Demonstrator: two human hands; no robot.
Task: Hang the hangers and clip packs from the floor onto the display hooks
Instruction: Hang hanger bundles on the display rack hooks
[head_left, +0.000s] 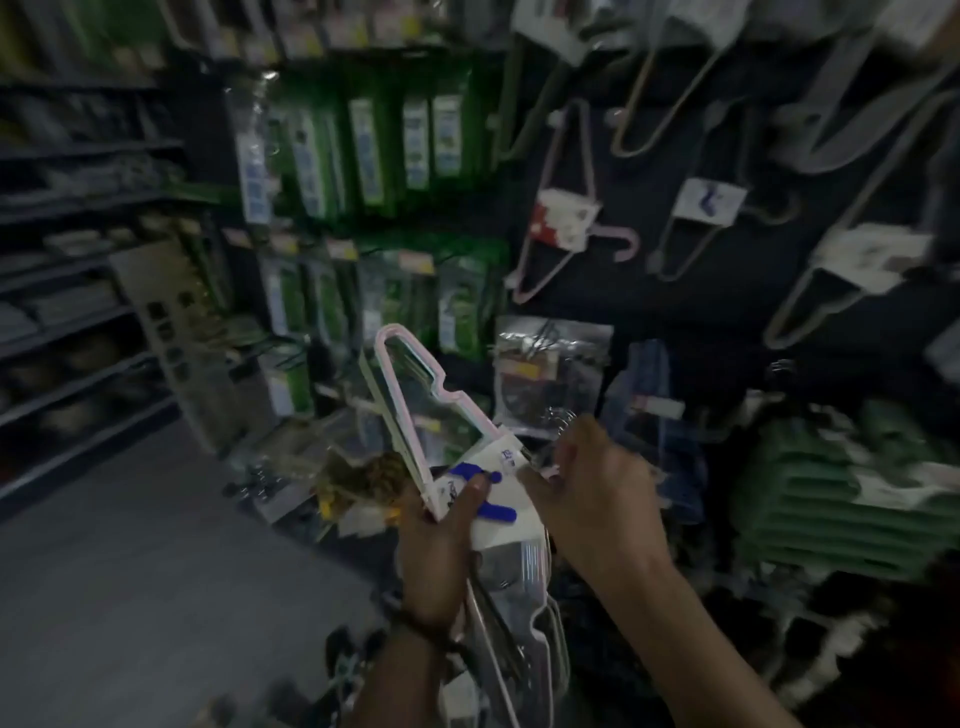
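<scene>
A pack of pale plastic hangers (415, 395) with a white and blue label stands upright at the lower centre, in front of the display. My left hand (439, 540) grips the pack at its label, thumb across the front. To the right, my right hand (597, 488) has its fingers curled at the label's right edge; what they pinch is hidden. More hangers (524, 613) hang below my left hand. On the dark display wall, hanger packs (563, 218) hang from hooks. A clear clip pack (550, 379) hangs just behind my hands.
Green packaged goods (374, 150) fill hooks at the centre left. Grey shelves (78, 312) run along the left, with grey floor (156, 571) beside them. Stacked green items (841, 493) sit at the right. Loose packs (358, 488) lie low by the display. The frame is dim and blurred.
</scene>
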